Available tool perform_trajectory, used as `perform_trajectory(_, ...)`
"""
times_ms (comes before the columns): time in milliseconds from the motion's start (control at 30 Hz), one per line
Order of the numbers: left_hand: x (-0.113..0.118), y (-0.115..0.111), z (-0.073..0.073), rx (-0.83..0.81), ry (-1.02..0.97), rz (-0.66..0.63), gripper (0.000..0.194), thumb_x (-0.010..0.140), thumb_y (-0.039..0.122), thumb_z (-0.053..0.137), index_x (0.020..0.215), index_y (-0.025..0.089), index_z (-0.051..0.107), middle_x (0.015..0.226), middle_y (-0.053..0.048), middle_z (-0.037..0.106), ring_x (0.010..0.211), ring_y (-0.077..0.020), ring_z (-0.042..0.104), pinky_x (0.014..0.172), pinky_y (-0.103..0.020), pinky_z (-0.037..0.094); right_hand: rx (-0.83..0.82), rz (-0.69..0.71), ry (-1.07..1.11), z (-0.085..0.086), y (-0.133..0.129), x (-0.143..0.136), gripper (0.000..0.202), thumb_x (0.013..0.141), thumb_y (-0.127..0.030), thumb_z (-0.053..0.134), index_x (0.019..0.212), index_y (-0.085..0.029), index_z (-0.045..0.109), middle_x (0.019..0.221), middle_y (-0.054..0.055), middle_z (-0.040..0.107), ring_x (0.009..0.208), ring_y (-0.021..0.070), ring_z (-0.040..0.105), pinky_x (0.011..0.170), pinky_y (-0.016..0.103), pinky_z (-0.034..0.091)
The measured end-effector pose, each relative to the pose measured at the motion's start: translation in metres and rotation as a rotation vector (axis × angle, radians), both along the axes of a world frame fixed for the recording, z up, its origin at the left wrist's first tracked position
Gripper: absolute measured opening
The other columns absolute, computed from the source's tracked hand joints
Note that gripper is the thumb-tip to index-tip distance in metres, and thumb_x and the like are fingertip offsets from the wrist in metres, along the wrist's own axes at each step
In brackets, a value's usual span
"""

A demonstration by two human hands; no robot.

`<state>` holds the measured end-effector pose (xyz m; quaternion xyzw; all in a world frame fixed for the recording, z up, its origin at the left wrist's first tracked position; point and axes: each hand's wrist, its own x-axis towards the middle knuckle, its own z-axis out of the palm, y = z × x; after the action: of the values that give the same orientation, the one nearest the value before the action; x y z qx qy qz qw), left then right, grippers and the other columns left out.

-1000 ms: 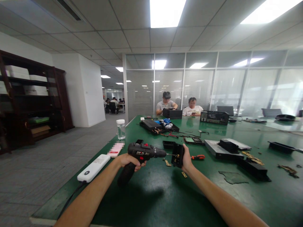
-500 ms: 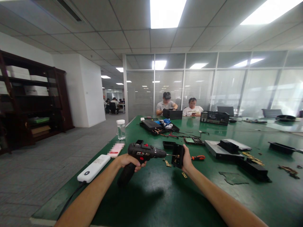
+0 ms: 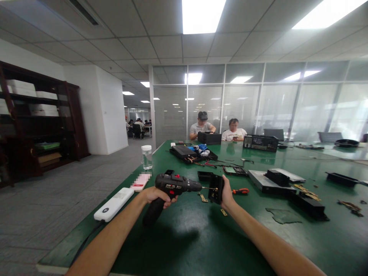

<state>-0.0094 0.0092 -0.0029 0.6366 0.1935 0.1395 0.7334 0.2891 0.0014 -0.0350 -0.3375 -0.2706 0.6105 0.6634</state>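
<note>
My left hand [image 3: 158, 196] is closed round the grip of a black cordless drill [image 3: 176, 184], which points to the right. A long bit [image 3: 208, 188] runs from its chuck to the inner side of a small black housing [image 3: 216, 189]. My right hand [image 3: 227, 192] grips that housing from its right side and holds it upright above the table. Brass-coloured pieces [image 3: 204, 198] lie beneath and beside it. An orange-handled screwdriver [image 3: 241, 191] rests just right of my right hand.
On the green table [image 3: 161, 253] stand a clear jar [image 3: 147, 158], a white power strip [image 3: 114, 204] and a pink phone [image 3: 141, 181]. Metal boxes [image 3: 264, 181], black parts [image 3: 309, 206] and a broken sheet [image 3: 284, 216] lie right. Two people sit at the far side.
</note>
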Motion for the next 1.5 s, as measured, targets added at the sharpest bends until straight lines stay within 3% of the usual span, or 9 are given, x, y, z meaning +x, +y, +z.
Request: perform_trajectory(1500,0.0008,-0.0011,0.0004,-0.021,-0.004,0.004,0.039,0.058,0.016,0.063,0.095,0.009,0.054,0.081,-0.005,0.050,0.057,-0.0087,0.044,0.053,-0.023,0.036,-0.003,0.011,0.002,0.0033,-0.0030,-0.0007,0.041,0.067,-0.060,0.046,0.069,-0.020,0.058,0.049,0.000,0.055,0.042,0.0161,0.051,0.045,0.030,0.043)
